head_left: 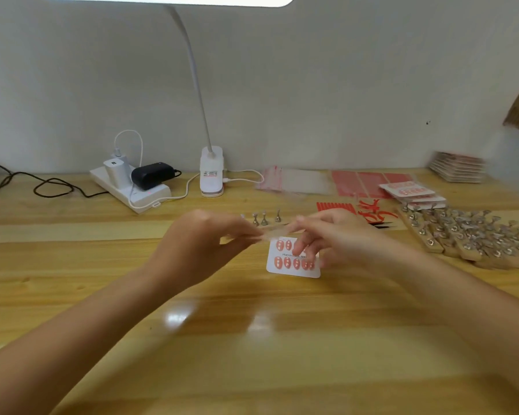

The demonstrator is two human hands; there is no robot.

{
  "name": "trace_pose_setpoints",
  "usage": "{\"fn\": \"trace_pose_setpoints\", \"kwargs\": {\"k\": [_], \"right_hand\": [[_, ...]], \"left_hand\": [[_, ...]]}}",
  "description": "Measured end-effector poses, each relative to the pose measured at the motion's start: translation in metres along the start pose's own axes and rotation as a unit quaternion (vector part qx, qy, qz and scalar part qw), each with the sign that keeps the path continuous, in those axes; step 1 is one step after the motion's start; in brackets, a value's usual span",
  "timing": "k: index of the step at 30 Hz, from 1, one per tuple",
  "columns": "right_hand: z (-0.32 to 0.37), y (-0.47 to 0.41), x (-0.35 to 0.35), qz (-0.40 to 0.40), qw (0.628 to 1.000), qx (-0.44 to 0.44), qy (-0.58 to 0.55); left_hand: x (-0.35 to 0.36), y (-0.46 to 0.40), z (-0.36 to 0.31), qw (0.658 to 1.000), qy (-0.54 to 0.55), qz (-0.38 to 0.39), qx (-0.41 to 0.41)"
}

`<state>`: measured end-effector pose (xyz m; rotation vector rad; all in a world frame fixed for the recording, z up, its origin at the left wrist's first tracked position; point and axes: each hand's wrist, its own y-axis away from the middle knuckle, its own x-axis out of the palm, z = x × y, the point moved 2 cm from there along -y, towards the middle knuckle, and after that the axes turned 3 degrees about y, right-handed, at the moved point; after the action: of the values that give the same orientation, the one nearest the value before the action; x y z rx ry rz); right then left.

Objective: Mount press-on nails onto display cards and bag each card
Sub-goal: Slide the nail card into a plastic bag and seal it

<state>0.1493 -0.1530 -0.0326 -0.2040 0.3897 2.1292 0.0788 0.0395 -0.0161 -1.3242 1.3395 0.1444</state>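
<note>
A white display card with two rows of orange press-on nails lies flat on the wooden tabletop. Just above it, the left hand and the right hand pinch the two ends of a thin clear plastic bag. Silver nail stands on wooden blocks sit well apart on the right.

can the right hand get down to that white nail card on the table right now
Probably not straight away. The right hand hovers right over the nail card, with nothing between them, but it and the left hand both pinch a clear bag. It would likely have to release that first.
</note>
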Motion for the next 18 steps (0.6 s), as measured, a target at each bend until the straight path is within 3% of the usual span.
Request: {"fn": "trace_pose_setpoints", "kwargs": {"k": [1,3,4,6,11,18], "right_hand": [[-0.001,0.002,-0.003,-0.036,0.988,-0.054,0.141],[-0.004,0.004,-0.005,-0.052,0.899,-0.145,0.410],[-0.008,0.003,-0.004,-0.036,0.858,-0.155,0.489],[-0.014,-0.001,0.000,-0.014,0.828,-0.138,0.543],[-0.011,-0.004,0.001,-0.027,0.815,-0.164,0.555],[-0.012,0.008,0.013,-0.063,0.628,-0.276,0.725]], "left_hand": [[-0.002,0.002,0.001,0.999,0.036,-0.007,-0.037],[-0.004,0.005,0.004,0.992,0.085,-0.013,-0.089],[-0.004,0.005,0.005,0.990,0.091,-0.008,-0.107],[-0.001,0.004,0.006,0.985,0.095,0.003,-0.144],[0.007,-0.003,0.012,0.959,0.139,0.005,-0.246],[0.024,-0.004,0.015,0.926,0.224,0.053,-0.299]]}}
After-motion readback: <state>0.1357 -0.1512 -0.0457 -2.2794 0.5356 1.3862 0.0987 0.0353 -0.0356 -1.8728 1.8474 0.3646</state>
